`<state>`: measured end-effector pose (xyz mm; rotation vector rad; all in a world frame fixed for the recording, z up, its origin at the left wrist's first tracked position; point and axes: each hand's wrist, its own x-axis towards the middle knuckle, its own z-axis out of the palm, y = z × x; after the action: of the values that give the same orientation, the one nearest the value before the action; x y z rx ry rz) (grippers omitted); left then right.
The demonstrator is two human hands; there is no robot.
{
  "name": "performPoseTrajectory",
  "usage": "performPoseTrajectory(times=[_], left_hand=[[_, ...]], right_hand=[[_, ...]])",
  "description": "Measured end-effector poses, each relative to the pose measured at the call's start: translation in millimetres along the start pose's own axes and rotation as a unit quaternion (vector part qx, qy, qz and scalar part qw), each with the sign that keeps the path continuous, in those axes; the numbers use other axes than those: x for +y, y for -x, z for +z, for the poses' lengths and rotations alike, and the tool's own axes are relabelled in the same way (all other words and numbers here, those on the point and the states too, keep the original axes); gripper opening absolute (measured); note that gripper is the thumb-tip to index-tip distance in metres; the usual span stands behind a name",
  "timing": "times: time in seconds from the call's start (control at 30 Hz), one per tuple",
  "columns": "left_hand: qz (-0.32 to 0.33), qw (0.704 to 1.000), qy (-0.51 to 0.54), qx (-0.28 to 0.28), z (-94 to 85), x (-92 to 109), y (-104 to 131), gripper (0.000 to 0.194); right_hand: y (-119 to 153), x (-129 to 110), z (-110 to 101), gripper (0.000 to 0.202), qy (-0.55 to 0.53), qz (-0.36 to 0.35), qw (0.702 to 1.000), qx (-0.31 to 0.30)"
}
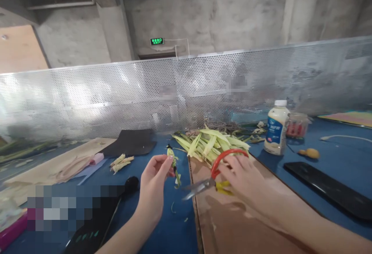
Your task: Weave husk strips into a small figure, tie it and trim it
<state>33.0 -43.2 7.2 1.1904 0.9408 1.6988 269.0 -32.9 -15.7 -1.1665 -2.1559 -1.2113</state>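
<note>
My left hand (155,184) pinches a small bundle of folded green husk (170,153) between thumb and fingertips. Dark bands show on it, and a green end hangs below the fingers. My right hand (241,172) grips a pair of scissors (203,185) with red and yellow handles. The scissor blades are parted and point left, close to the bundle's hanging end but apart from it. Beneath the scissors lies a brown board (229,223). A heap of pale green corn husk strips (210,143) rests at the board's far end, just beyond my right hand.
A milk bottle (276,128) and a clear tub (298,126) stand at the right. Nearby are a dark flat device (331,188) and a small tan bulb-shaped object (309,153). Leftward lie husk pieces (121,163) and a black sheet (129,142). Perforated metal panels (130,91) border the back.
</note>
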Motion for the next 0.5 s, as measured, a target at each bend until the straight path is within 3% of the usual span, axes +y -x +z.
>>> performPoseTrajectory(times=[0.07, 0.13, 0.27, 0.5], left_hand=[[-0.004, 1.000, 0.003, 0.002, 0.0, 0, -1, 0.020], [-0.012, 1.000, 0.002, -0.003, 0.1, -1, -1, 0.020], [-0.034, 0.999, 0.001, -0.014, -0.4, -3, -1, 0.022], [-0.055, 0.998, -0.006, -0.031, 1.7, -4, -2, 0.024]], right_hand=[[-5, 12, 2, 0.018, -0.049, 0.027, 0.998, -0.025], [-8, 24, 2, 0.022, -0.076, 0.092, 0.991, -0.055], [-8, 44, 1, 0.020, -0.087, 0.204, 0.947, -0.234], [0, 75, 17, 0.029, -0.155, 0.196, 0.883, -0.396]])
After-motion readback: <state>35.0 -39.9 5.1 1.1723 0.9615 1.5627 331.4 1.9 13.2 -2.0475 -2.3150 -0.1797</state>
